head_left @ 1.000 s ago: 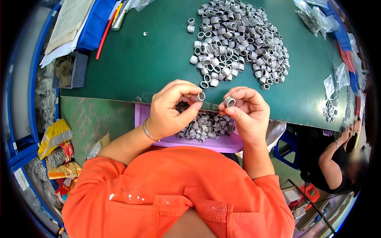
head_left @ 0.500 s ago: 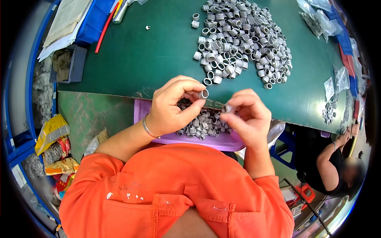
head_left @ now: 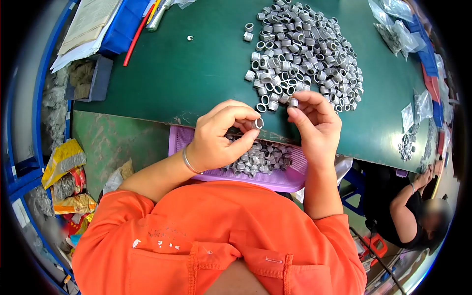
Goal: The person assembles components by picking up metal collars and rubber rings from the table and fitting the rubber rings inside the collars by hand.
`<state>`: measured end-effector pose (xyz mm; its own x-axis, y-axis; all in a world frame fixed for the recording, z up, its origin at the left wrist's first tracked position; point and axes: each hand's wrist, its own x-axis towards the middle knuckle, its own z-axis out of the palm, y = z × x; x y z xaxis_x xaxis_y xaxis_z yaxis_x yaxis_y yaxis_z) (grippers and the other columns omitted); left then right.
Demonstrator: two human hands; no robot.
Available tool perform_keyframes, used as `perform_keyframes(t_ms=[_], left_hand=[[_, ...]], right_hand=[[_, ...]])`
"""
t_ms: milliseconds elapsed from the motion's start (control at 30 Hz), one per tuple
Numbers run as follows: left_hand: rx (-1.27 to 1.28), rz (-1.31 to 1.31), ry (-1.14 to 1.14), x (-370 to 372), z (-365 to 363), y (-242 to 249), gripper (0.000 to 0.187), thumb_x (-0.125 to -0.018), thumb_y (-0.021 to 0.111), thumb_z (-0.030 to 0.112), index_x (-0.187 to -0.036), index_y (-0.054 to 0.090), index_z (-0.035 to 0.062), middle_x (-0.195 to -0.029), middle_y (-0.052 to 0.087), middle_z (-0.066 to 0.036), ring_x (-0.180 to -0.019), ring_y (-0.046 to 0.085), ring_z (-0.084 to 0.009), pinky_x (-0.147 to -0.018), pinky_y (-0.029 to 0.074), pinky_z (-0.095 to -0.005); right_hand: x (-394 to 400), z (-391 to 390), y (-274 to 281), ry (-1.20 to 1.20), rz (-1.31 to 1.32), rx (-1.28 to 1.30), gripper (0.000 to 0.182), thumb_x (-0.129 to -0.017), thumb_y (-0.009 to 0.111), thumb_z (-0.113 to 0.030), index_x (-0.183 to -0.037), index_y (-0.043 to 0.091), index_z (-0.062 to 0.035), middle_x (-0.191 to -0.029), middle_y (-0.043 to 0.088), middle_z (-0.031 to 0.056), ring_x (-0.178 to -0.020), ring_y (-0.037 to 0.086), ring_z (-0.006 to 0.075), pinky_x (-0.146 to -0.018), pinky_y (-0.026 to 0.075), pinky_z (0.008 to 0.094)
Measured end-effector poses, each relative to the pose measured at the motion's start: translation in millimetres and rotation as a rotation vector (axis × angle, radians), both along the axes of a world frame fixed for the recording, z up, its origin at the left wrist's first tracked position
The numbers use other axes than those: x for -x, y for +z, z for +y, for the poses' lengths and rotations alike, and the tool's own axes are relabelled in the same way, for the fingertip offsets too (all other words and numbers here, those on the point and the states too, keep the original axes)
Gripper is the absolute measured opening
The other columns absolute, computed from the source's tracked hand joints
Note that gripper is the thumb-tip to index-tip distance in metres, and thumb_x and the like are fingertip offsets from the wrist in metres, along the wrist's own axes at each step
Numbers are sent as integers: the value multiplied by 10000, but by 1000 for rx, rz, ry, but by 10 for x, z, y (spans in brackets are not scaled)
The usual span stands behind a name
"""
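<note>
Between the thumb and fingers of my left hand (head_left: 216, 132) is a short metal ring (head_left: 258, 123), its round opening turned to the right, above the table's front edge. My right hand (head_left: 319, 125) pinches a small grey metal sleeve (head_left: 293, 103) at the near side of a big pile of metal rings (head_left: 305, 54). The pile lies on the green table (head_left: 196, 73). Below my hands, a purple basket (head_left: 295, 169) holds many small grey metal pieces (head_left: 255, 160), partly hidden by my left hand.
At the back left are a blue bin (head_left: 115, 37), papers (head_left: 91, 24), a red stick (head_left: 135, 44) and a grey box (head_left: 98, 81). Plastic bags (head_left: 400, 29) and small parts (head_left: 407, 147) lie at the right. Another person (head_left: 403, 216) sits at the lower right.
My right hand has moved away from above the basket, forward and slightly right to the pile's near edge. My left hand still holds its ring, with little movement.
</note>
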<state>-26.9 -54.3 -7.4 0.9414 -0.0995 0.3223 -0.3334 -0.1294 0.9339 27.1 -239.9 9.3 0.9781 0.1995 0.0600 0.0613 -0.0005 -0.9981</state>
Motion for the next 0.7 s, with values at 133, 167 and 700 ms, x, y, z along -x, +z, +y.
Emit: perform_keyframes(t_ms=[133,167,700], left_hand=[[-30,-10,-5,-1,7,-1,257,-749,614,-115,-988,549,-45,-986,555,-132,-794,590,-120,-671,518,-218],[-28,-9,-5,-3,2,-1,257,-749,614,-115,-988,549,-45,-986,555,-132,-794,590,-120,-671,518,-218],[-1,-8,7,7,2,-14,262,-746,612,-124,-987,548,-45,-986,550,-127,-791,582,-114,-676,510,-211]], right_hand=[[28,-77,16,84,339,-428,193,-829,565,66,-1020,569,39,-942,637,153,-798,637,172,-668,531,245],[33,-90,10,114,419,-538,193,-834,561,61,-1026,569,38,-958,638,168,-789,636,173,-661,532,245],[187,-164,-81,117,-70,-433,117,-826,527,129,-871,550,24,-962,611,218,-812,632,210,-736,536,305]])
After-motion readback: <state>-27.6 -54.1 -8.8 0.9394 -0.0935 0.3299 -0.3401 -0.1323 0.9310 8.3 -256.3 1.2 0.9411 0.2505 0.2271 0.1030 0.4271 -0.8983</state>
